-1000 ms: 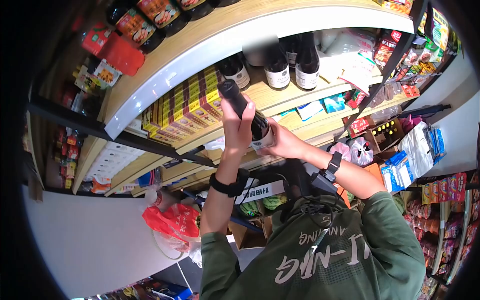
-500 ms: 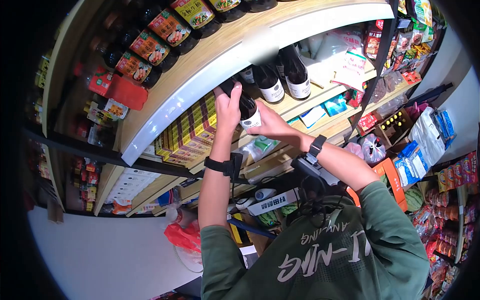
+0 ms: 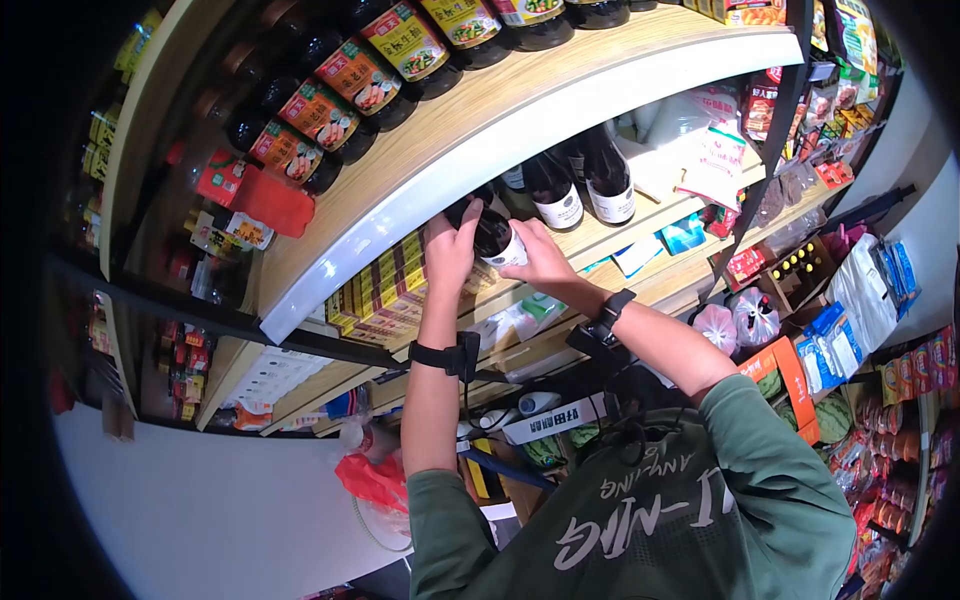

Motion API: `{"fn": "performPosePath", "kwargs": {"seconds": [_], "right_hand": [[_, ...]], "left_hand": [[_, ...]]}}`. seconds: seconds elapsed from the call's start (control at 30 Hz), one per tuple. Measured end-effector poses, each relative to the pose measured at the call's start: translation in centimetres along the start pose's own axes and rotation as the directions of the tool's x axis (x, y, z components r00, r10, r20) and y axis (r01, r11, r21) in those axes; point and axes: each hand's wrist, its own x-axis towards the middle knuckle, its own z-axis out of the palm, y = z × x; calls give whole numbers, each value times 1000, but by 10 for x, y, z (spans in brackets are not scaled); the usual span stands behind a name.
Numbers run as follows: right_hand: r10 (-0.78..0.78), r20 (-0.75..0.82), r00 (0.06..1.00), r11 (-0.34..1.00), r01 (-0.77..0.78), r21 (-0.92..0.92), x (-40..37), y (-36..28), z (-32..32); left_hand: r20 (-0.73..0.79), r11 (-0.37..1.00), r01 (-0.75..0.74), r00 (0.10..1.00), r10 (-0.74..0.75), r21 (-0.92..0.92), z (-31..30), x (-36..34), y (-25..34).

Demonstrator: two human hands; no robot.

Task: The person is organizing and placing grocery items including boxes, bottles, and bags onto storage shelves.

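A dark glass wine bottle with a white label is tilted at the front of the middle shelf, between my two hands. My left hand is closed round its upper part, near the neck. My right hand grips its lower end by the label, which is partly covered by the fingers. To the right stand two similar dark bottles, a nearer one and another, with more partly hidden behind. Left of my hands are stacked yellow boxes.
Above my hands runs the white curved edge of the upper shelf, carrying several sauce bottles. White bags lie farther right. Lower right are an orange box and bagged goods. A red bag is at lower left.
The view has shifted, so the shelves appear lower and farther right. Both hands still hold the bottle, now slightly farther left against the shelf and the standing bottles.
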Motion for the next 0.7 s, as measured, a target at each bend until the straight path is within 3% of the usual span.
{"fn": "performPosePath", "kwargs": {"seconds": [0.1,0.17,0.27,0.4,0.57,0.7], "right_hand": [[-1,-36,999,999,-1,-42,-9,9,4],[-35,-45,998,997,32,-64,-12,15,6],[-90,-65,994,992,84,-91,-11,18,8],[5,6,1000,999,-4,-47,-2,15,5],[29,52,998,999,-27,-34,-3,20,0],[-107,8,994,994,107,-8,-20,22,-12]], "left_hand": [[17,990,67,997,-70,121,-7,0,-4],[94,994,38,994,-48,104,-11,-1,3],[64,986,7,998,-18,168,-17,1,16],[35,947,56,997,-71,316,-16,4,18],[-7,968,65,998,-65,243,-9,4,16],[-46,972,35,999,-25,232,-8,2,15]]}}
